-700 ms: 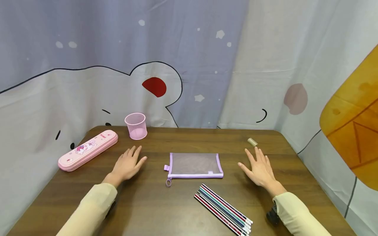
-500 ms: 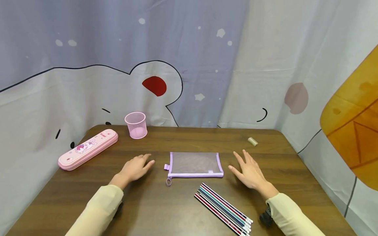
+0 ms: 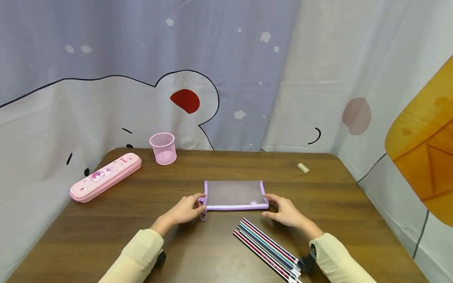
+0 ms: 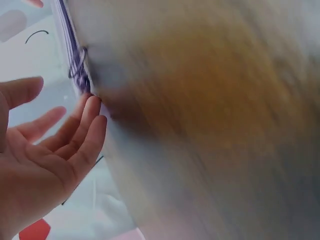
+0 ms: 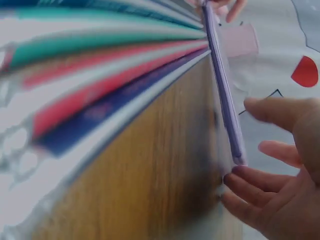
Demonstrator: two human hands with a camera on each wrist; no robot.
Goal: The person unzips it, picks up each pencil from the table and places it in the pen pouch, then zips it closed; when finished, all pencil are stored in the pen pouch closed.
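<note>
A purple-edged mesh zipper pouch (image 3: 233, 193) lies flat on the table, its zipper edge toward me and a ring pull at the left corner. My left hand (image 3: 185, 209) is at the pouch's left end, thumb and fingers parted around the corner. At the right end, my right hand (image 3: 286, 212) has its fingers by the edge and its thumb held apart. In the right wrist view, the right hand's lower fingers (image 5: 250, 187) are close to the tip of the pouch (image 5: 227, 110); I cannot tell whether they touch. Several striped pencils (image 3: 265, 249) lie side by side in front of the pouch.
A pink pencil case (image 3: 106, 177) with a rabbit print lies at the left. Behind it stands a pink mesh cup (image 3: 164, 149) near the back edge. A small pale eraser-like block (image 3: 303, 168) lies at the back right. A printed curtain (image 3: 247, 78) hangs behind the table (image 3: 219, 167).
Both hands have moved inward from the sides to the two ends of the pouch. The pouch, pencils, cup and case stay in place on the table.
</note>
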